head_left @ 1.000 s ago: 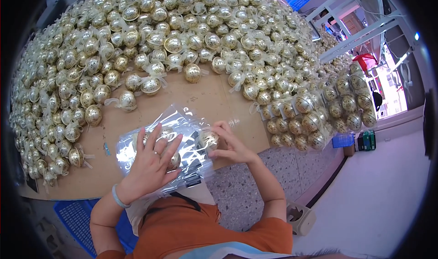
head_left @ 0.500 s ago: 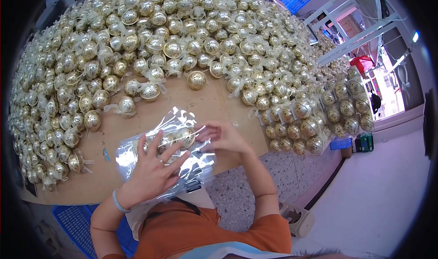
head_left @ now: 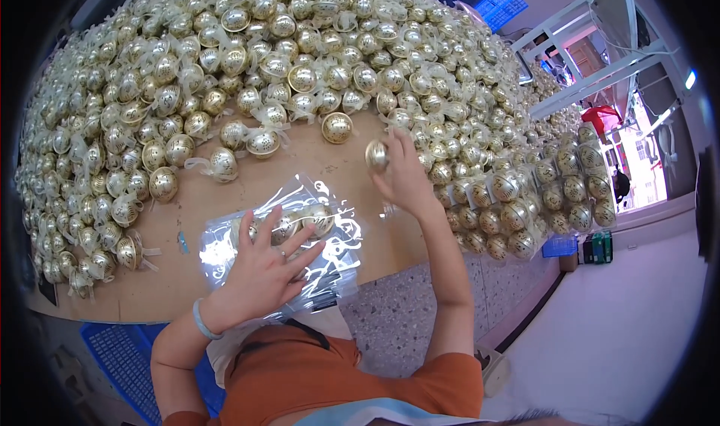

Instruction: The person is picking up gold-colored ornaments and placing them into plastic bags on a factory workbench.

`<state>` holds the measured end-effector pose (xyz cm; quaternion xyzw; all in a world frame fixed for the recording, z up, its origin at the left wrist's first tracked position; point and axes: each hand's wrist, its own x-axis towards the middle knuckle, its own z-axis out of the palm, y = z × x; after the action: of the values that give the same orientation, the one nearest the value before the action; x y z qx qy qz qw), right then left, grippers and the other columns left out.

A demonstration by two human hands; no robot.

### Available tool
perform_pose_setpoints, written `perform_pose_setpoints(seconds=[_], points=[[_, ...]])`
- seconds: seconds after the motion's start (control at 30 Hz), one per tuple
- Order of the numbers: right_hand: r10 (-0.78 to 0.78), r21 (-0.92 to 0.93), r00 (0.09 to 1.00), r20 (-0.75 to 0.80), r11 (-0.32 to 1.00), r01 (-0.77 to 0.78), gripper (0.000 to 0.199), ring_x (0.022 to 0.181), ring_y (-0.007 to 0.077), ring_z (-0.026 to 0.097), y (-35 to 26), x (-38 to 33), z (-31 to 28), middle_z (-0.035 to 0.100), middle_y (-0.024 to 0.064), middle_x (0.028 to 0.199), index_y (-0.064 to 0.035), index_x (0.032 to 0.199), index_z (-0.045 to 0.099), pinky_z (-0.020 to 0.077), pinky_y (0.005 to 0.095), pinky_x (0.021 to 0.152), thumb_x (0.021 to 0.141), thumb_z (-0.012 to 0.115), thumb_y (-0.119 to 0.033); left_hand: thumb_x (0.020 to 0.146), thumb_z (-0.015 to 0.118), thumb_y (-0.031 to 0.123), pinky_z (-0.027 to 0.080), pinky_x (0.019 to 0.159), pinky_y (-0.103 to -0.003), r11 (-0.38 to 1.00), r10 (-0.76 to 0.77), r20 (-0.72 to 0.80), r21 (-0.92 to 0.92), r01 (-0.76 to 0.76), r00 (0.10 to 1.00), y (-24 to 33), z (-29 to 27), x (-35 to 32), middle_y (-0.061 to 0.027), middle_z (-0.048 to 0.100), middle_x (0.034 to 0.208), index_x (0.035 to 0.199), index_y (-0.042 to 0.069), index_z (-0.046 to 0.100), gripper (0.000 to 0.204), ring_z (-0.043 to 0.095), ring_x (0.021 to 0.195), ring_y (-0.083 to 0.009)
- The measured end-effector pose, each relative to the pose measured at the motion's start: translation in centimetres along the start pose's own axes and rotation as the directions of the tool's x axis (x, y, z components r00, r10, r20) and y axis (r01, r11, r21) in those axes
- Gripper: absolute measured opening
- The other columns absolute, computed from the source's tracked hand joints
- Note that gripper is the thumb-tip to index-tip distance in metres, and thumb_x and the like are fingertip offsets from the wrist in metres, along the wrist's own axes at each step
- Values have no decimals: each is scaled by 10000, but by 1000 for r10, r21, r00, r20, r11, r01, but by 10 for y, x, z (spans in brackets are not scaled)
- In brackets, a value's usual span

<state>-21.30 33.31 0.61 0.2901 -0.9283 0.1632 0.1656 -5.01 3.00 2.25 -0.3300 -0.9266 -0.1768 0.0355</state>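
My left hand [head_left: 264, 274] lies with its fingers spread on a clear plastic bag [head_left: 341, 255] at the table's near edge. Inside the bag, a few gold openwork balls [head_left: 320, 220] show between and beyond the fingers; part of them is hidden under the hand. To the right and farther forward, my right hand [head_left: 407, 178] grips a single gold ball [head_left: 376, 156] at the edge of the big heap. Another loose gold ball [head_left: 337, 127] rests on the table just left of it.
A huge heap of gold balls with pale ribbons [head_left: 225, 43] covers the far and left parts of the brown table [head_left: 285, 156]. Clear packs of gold balls [head_left: 517, 216] are stacked at the right. Blue crates [head_left: 499, 6] stand behind, and another blue crate [head_left: 124, 366] is below left.
My right hand has left the bag and moved forward and right to the heap, where it now holds a gold ball. My left hand stays on the bag.
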Motion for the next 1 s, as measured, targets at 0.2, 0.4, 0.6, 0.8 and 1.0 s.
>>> perform_pose_setpoints(seconds=[0.2,0.4,0.6,0.8,1.0], points=[[232,221,965,121,942,-254,607,783,241,604,-58,-84,-32,572,116,1038,-30,1252,600,506,350,696,725,851,-198,760,749,365,269,1049,-645,1000,23,48,-2,-23,999,-8,-11,12,-32,538,1410,1418,237,537,703,409,1311,-422],[178,246,964,197,943,-224,520,705,148,567,-79,-79,-20,573,61,954,16,1084,655,475,279,625,674,902,-187,687,761,382,290,1009,-578,994,-8,23,-111,11,1000,-13,-9,14,-41,566,1310,1491,215,442,881,437,1226,-379],[67,631,814,577,596,-496,582,939,126,590,-64,-70,-9,560,72,1115,-20,1106,674,537,270,736,630,949,-208,637,765,376,280,1033,-542,981,-19,23,-192,23,1000,-11,-10,18,-94,547,1359,1407,228,555,812,420,1246,-416],[-108,803,806,582,237,-548,476,1227,192,515,-60,-73,1,471,92,1350,-6,1170,694,472,328,1002,724,857,-29,616,788,393,274,1054,-543,983,-92,-15,-159,89,996,-9,-4,13,-255,459,1405,1384,301,589,798,416,1255,-430],[223,788,769,599,9,-616,592,1244,257,536,-103,-74,8,463,120,1397,-26,1229,611,472,358,1054,692,854,8,592,800,386,292,1036,-528,984,-74,-95,-168,58,993,-10,-8,3,-252,469,1391,1373,287,607,811,438,1232,-421]])
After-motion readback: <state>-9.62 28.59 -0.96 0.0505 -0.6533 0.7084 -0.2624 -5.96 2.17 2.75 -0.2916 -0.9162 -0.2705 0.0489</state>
